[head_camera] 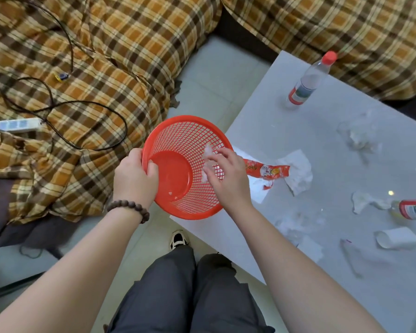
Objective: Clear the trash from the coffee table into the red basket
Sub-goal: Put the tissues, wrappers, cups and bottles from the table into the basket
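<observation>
My left hand [133, 176] grips the left rim of the red mesh basket [178, 140], which is tilted at the left edge of the white coffee table [262, 111]. My right hand [227, 177] reaches into the basket's mouth with a crumpled white tissue [207, 152] at its fingertips. A small white scrap lies on the basket's floor. On the table lie a red snack wrapper [267, 170] on a white napkin [298, 171], several crumpled tissues [357, 138], a paper cup [396, 237] on its side, an upright bottle [308, 80] and a lying bottle [411, 210].
Plaid-covered sofas [106, 56] flank the table at left and behind. A power strip [18, 124] and black cables lie on the left sofa. My legs and a shoe [178, 239] stand on the tiled floor beside the table's near corner.
</observation>
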Tool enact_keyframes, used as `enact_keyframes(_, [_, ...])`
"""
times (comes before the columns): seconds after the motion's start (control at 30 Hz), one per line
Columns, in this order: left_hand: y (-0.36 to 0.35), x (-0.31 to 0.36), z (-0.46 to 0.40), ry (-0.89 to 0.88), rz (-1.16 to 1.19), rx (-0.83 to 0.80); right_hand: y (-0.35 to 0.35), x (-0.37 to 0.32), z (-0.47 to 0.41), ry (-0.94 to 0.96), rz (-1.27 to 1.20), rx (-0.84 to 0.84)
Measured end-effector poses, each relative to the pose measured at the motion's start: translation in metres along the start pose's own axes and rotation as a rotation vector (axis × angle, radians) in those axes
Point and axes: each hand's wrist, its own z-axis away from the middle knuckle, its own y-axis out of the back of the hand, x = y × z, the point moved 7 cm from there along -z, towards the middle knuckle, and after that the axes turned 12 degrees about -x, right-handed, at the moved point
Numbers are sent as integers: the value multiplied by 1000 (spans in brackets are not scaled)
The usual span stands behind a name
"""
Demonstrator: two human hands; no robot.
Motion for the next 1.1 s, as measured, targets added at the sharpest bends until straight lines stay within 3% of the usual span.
enact_keyframes(0.17, [2, -12, 4, 51, 5, -2, 19, 64, 7, -140, 105, 133])
enact_keyframes(0.37, [1, -22, 8, 47, -49, 41, -4, 182, -7, -399, 359, -156])
enact_keyframes(0.5, [2, -34, 13, 49, -60, 63, -30, 223, -23, -479, 470, -362])
enact_keyframes(0.6, [2, -39, 14, 32, -103, 72, -44, 236, -25, -509, 506, -416])
enact_keyframes(0.77, [1, -44, 19, 48, -118, 76, -32, 228, -19, -405, 533, -156])
enact_keyframes(0.83, [1, -42, 21, 48, -121, 75, -27, 230, -18, -412, 500, -129])
enact_keyframes(0.97, [-2, -37, 24, 57, -125, 58, -11, 212, -12, -427, 276, -48])
enact_keyframes(1.1, [-4, -26, 28, 44, -66, 46, 30, 155, 13, -322, 58, 218])
